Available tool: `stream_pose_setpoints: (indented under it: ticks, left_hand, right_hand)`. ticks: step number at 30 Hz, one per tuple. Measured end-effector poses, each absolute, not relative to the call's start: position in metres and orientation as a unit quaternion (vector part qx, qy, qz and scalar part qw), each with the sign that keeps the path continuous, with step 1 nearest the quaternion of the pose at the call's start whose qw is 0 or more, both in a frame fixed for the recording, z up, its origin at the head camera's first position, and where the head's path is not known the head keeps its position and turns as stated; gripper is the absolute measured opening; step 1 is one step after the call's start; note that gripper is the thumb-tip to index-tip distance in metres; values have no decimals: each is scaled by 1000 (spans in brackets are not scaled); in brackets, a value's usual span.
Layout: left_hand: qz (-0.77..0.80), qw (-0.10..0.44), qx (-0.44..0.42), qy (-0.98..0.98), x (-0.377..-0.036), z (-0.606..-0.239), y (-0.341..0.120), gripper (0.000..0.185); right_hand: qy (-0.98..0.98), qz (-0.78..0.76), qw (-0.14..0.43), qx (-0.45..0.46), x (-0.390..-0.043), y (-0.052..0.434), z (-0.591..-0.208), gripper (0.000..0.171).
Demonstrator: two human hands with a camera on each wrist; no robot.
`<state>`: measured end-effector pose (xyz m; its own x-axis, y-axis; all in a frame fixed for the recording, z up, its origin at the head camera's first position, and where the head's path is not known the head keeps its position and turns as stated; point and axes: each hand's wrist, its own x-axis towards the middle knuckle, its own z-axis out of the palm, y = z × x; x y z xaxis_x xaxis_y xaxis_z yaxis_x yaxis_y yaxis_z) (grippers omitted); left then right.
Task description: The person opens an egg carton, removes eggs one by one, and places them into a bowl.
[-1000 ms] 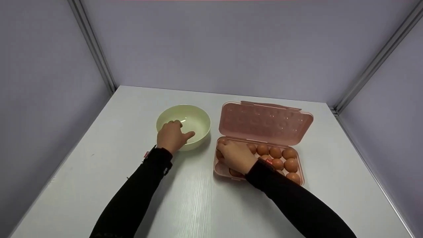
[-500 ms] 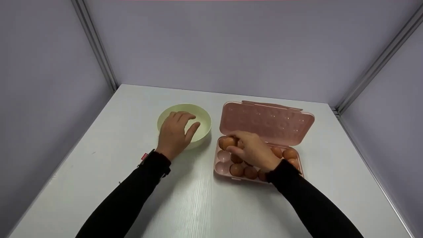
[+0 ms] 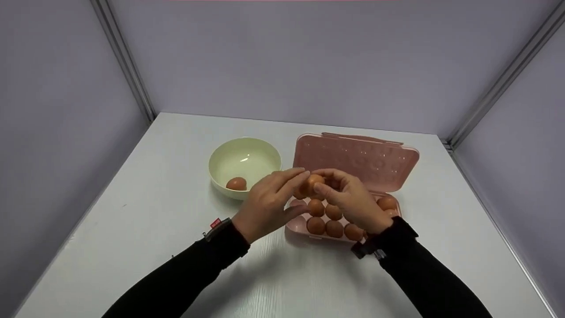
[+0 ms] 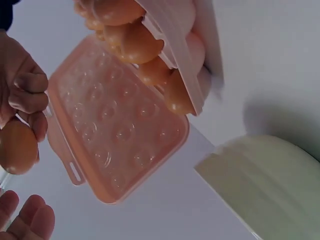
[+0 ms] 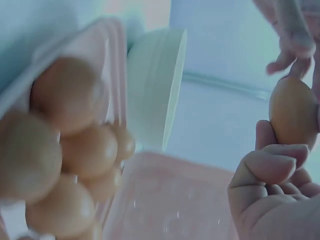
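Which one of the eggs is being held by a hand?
The held egg, pinched by the right hand clear of the pink carton. The other visible eggs sit in that carton, except the single egg lying in the green bowl.

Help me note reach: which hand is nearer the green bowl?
Left. The left hand is beside the green bowl, at its near right; the right hand is farther right, over the egg box, holding an egg.

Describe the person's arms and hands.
The left sleeve and right sleeve are long and black. The dark left wrist strap has a small red tag; the dark right wrist strap, a silvery piece. The left hand and right hand are gloveless.
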<state>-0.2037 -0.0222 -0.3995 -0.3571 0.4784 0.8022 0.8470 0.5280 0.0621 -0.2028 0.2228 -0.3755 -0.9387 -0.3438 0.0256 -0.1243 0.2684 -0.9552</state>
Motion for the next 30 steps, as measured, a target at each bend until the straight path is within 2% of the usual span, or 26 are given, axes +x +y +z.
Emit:
stream_pose_setpoints:
  ticks: [9,30]
  left_hand:
    - [-240,371,-414,-796,-196,-399,-14,55]
    - [-293,359,-396,-793,-201,-404,-19,44]
  right_hand:
    - [746,-633,139,-153,-189,205,-375,40]
    - [742,-641,150,-125,-194,207,-380,43]
